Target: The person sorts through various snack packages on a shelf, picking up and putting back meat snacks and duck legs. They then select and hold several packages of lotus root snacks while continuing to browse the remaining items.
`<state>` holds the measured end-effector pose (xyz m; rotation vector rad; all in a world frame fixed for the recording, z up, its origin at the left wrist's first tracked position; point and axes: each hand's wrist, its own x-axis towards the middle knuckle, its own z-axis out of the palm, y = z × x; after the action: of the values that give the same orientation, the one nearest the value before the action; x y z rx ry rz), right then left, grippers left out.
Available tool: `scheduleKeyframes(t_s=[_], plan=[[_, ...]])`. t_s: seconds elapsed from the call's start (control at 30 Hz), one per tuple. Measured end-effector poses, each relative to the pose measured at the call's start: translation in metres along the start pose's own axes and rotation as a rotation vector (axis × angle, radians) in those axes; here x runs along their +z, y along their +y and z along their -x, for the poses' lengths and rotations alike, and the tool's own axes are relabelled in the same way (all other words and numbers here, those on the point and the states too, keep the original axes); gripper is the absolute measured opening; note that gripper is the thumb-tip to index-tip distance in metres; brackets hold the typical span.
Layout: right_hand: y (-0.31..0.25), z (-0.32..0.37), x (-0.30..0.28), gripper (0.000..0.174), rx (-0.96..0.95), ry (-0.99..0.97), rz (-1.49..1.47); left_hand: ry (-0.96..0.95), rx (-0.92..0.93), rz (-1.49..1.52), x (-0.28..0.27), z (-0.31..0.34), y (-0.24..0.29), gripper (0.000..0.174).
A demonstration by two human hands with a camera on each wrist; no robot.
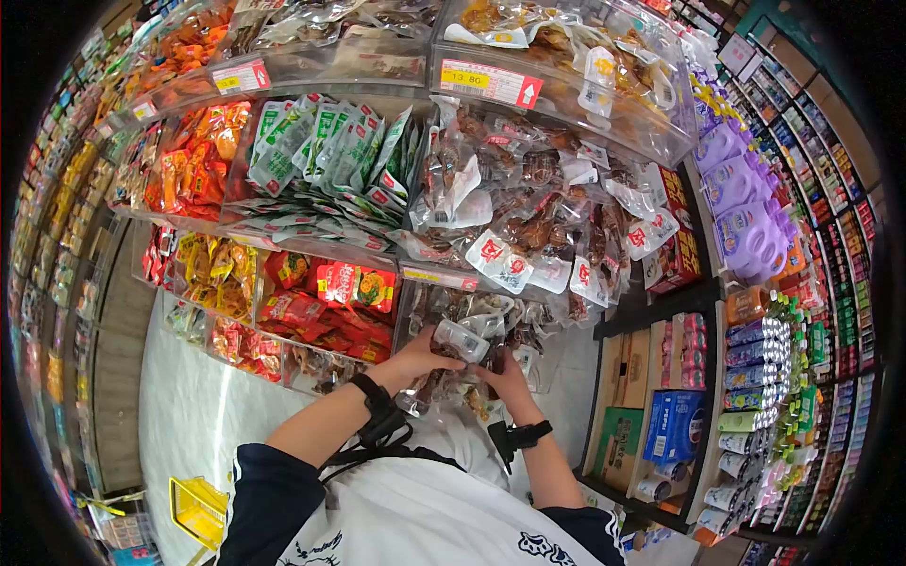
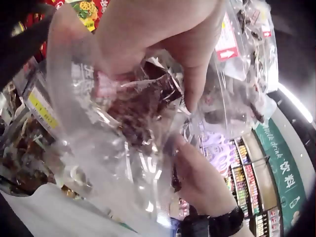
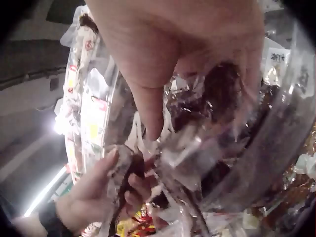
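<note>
In front of the body, over a lower bin, both hands are close together on clear packets of dark brown meat. My left hand (image 1: 422, 364) grips one clear packet (image 2: 138, 106), thumb on the near side, its loose plastic trailing below. My right hand (image 1: 510, 385) curls its fingers round a shiny packet of dark meat (image 3: 222, 91), thumb pointing down in the right wrist view. The left fingers (image 3: 133, 192) show below it, bent round a packet edge. Cannot tell whether both hands share one packet.
A clear bin of similar meat packets (image 1: 538, 226) rises ahead. Left of it are green-and-silver packets (image 1: 330, 146) and red packets (image 1: 344, 292). Purple bottles (image 1: 746, 222) and a drinks shelf (image 1: 675, 415) stand at right. A yellow basket (image 1: 198, 509) sits on the floor at left.
</note>
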<state>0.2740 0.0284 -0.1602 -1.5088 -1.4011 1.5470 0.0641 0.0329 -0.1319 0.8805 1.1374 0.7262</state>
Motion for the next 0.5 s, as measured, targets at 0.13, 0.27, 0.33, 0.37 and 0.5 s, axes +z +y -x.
scheduleKeyframes(t_s=[0.13,0.27,0.33,0.37,0.5], plan=[[-0.014,0.012,0.013,0.061,-0.033,-0.041,-0.141,-0.013,-0.059,0.245,-0.002,0.006,0.015,0.055],[-0.022,0.015,0.003,0.058,-0.112,-0.195,-0.275,-0.026,-0.135,0.348,-0.012,0.014,0.026,0.047],[-0.032,0.016,-0.009,0.057,-0.134,-0.218,-0.227,-0.038,-0.089,0.379,-0.013,0.027,0.041,0.046],[-0.034,0.016,-0.021,0.057,-0.144,-0.199,-0.13,-0.022,-0.046,0.354,-0.016,0.032,0.045,0.045],[-0.048,0.011,-0.059,0.053,-0.188,-0.016,0.315,0.046,-0.031,0.401,-0.035,0.066,0.07,0.04]])
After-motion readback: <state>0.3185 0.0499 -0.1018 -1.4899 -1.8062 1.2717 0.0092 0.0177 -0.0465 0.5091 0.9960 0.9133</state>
